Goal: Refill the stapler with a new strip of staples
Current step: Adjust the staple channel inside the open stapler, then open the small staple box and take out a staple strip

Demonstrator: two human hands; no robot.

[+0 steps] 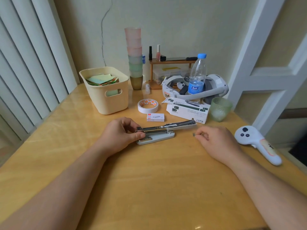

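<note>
A pale grey stapler (159, 137) lies on the wooden table (149, 188), swung open, its top cover (181, 126) folded out to the right. My left hand (123, 135) grips the metal magazine at the stapler's left end between thumb and fingers. My right hand (214, 138) rests on the table to the stapler's right and pinches a tiny dark piece, seemingly a few staples (194, 134), at its fingertips. A small white staple box (155, 117) sits just behind the stapler, closed.
Behind the stapler stand a tape roll (147, 106), the white stapler carton (188, 111), a green glass (219, 109), a cream basket (106, 90) of paper, stacked cups (135, 58), a water bottle (197, 75) in a headset (216, 90). A white controller (257, 143) lies at the right edge.
</note>
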